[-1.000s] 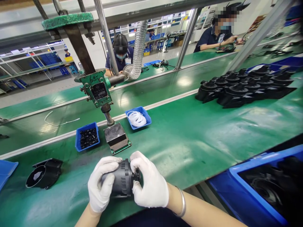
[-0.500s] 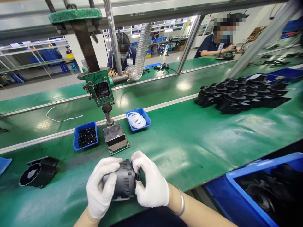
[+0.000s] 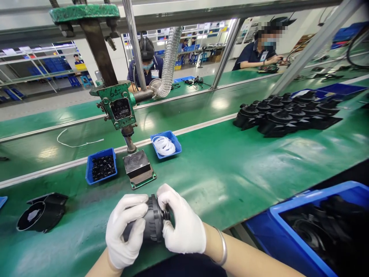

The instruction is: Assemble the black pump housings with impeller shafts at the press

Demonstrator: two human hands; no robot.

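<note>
Barely anything has shifted since half a second back: the black cylindrical part (image 3: 151,223) is still gripped between both gloved hands at the near edge of the green bench (image 3: 230,173), just nudged a touch left. It's clasped around its body by the left hand (image 3: 125,229) at 9 o'clock, while its end cap is pinched by the right hand (image 3: 181,223) at 3 o'clock. At roughly 12 o'clock from the part, the press base (image 3: 139,173) is seen, flanked by a tray of black bits (image 3: 101,169) and a tray of white rings (image 3: 165,144).
</note>
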